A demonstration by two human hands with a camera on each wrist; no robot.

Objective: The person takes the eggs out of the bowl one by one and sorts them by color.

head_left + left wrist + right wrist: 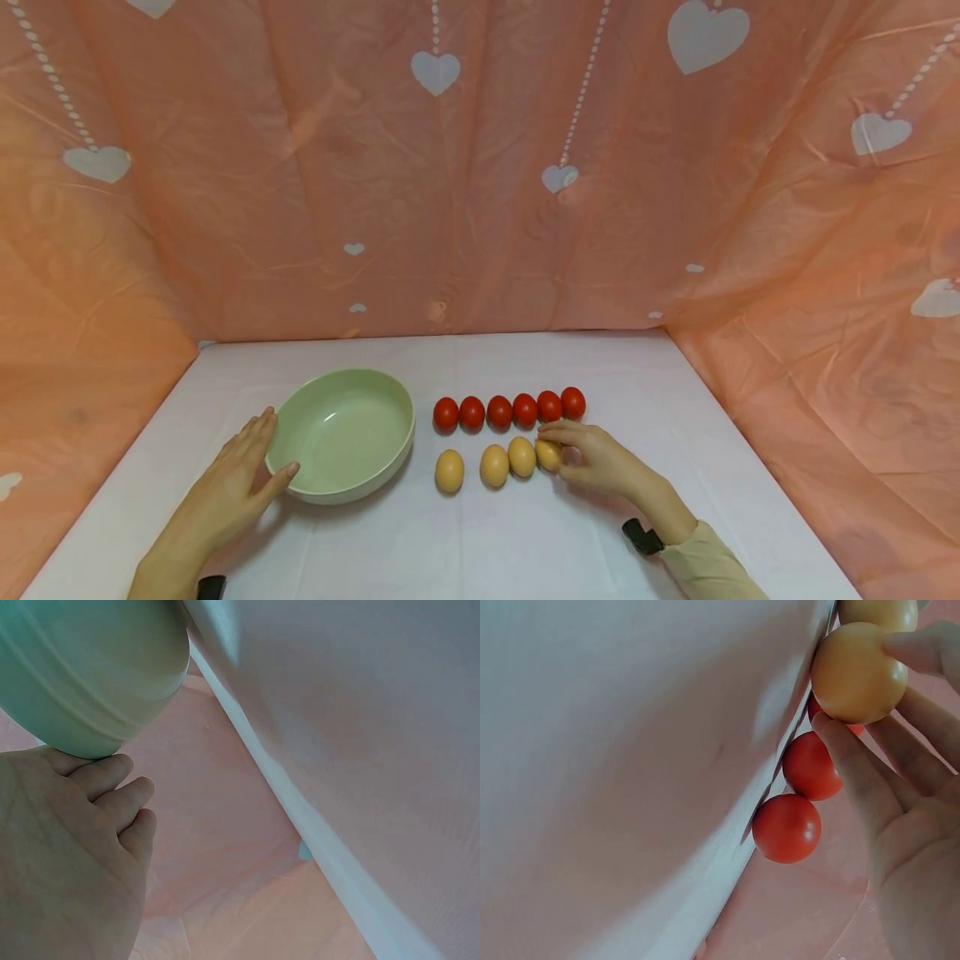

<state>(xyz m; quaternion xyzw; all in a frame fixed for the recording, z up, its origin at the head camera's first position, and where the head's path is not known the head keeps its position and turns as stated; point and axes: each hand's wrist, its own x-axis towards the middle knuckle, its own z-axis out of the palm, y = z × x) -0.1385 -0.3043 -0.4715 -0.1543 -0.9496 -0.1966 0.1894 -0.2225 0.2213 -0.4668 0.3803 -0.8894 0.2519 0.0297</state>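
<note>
A light green bowl [378, 483] stands left of centre on the table. My left hand [228, 492] lies along its left side, fingers straight against the outer wall and thumb at the near rim. From the left wrist view, the fingers touch the bowl's side [97, 682]. My right hand [600, 458] pinches the rightmost yellow egg [548, 454] between thumb and fingers. In the right wrist view that egg [859, 675] sits against the thumb and fingertips. Three more yellow eggs stand to its left, the leftmost egg [449, 472] a little apart.
Behind the yellow eggs runs a row of several red egg-shaped pieces [499, 412], right of the bowl. A white cloth covers the table [397, 550]. An orange curtain [465, 208] with white hearts closes off the back and both sides.
</note>
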